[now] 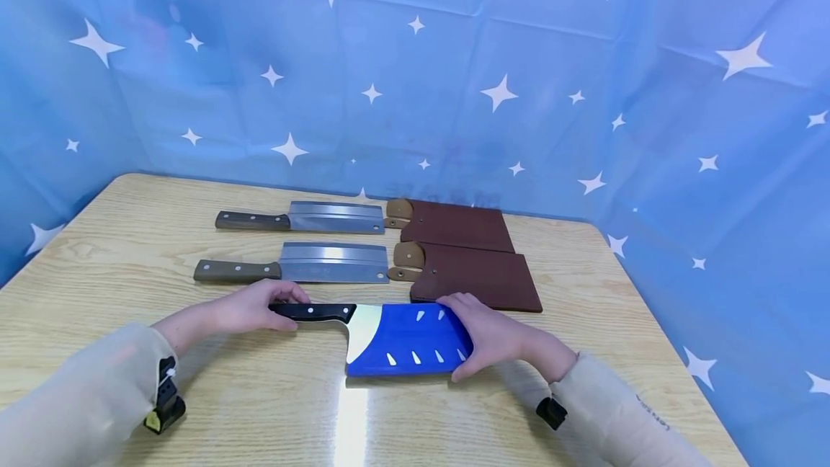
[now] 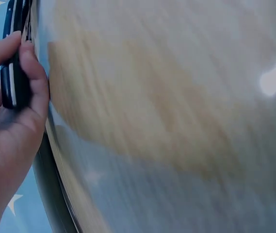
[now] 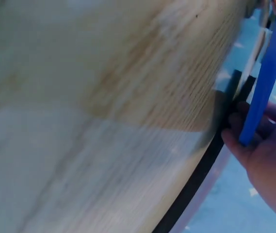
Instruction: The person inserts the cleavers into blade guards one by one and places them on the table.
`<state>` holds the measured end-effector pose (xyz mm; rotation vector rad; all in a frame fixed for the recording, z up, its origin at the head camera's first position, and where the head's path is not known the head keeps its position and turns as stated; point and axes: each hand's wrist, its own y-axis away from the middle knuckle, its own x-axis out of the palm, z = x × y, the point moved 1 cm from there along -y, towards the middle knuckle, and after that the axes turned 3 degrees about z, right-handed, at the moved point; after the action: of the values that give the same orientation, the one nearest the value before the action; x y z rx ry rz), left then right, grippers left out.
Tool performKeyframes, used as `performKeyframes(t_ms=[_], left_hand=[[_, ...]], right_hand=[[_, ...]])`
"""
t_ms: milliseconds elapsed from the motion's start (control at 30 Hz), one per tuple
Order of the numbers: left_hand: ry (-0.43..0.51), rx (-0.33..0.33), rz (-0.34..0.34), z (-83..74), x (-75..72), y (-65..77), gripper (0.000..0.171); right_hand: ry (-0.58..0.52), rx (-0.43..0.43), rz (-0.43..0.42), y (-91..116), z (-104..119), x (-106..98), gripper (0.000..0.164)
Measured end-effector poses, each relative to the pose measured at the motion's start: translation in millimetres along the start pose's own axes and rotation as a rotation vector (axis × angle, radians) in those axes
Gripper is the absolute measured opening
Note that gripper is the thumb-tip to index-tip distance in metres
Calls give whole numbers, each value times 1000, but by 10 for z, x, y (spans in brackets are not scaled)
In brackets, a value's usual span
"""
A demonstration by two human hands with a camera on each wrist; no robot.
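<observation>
A cleaver (image 1: pixel 363 326) with a black riveted handle lies crosswise near the front of the group, most of its blade covered by a blue slotted sheath (image 1: pixel 408 337). My left hand (image 1: pixel 256 306) holds the handle's end between thumb and fingers; in the left wrist view the black handle (image 2: pixel 15 80) lies in the grip. The right hand (image 1: pixel 489 334) grips the sheath's right end, thumb at the lower edge and fingers at the upper. The blue sheath (image 3: pixel 268 73) stands edge-on between thumb and fingers in the right wrist view. A strip of pale blade shows beside the handle.
Behind lie two bare cleavers, a nearer one (image 1: pixel 333 263) and a farther one (image 1: pixel 336 218), handles to the left. Right of them are two brown leather sheaths, the nearer one (image 1: pixel 480 277) and the farther one (image 1: pixel 460 225). A starred blue curtain (image 1: pixel 415 92) hangs behind the wooden table (image 1: pixel 272 409).
</observation>
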<state>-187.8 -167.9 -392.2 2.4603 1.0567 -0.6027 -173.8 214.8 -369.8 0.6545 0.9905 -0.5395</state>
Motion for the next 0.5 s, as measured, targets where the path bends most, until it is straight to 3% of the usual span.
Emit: performKeyframes(t_ms=[233,500], left_hand=[[-14,24,-9,21,-9,47,41],[-96,19,-75,15,16,74,37]], right_hand=[[160,-44,-58,6,35,26,103],[203,-23,-74,20,85,58,106]])
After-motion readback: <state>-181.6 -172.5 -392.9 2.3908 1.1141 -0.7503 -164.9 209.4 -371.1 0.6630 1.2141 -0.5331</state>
